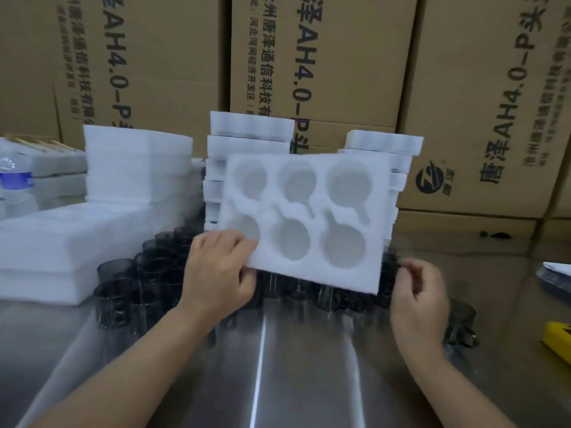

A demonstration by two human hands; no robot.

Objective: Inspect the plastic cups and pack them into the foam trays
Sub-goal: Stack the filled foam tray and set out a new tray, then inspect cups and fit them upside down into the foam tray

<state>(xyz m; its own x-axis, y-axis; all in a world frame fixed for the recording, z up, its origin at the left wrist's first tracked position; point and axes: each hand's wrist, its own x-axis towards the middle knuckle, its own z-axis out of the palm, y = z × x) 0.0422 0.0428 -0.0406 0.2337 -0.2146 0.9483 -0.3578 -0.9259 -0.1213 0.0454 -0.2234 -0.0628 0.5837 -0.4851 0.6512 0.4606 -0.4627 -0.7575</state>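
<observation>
Head view: the left hand (219, 267) holds a white foam tray (375, 230) by its lower-left corner. The fingers are curled round the edge, and the tray is tilted up toward the camera above the tabletop (278, 366). All six round pockets face the viewer, and every one is empty.

The right hand (420, 295) hangs just beside the tray's lower-right corner without touching it. Its fingers are curled in, with the thumb close to the forefinger. The blur does not show whether they pinch anything.

The plastic cups (148, 273) are dark and see-through. They stand crowded together on the tabletop under and behind the raised tray, and one more cup (460, 319) stands off to the right.

Behind them rise two stacks of foam trays (250, 143). Dark lines show between some layers, but whether those trays already hold cups cannot be told. Piles of foam sheets (136, 168) sit to the left, and cardboard boxes (340, 57) wall off the back.

By my reckoning this tray's round is only starting — nothing is seated in it yet. It has still to be laid flat, and each cup from the large cluster checked and pressed into a pocket — so most of the visible work remains.
</observation>
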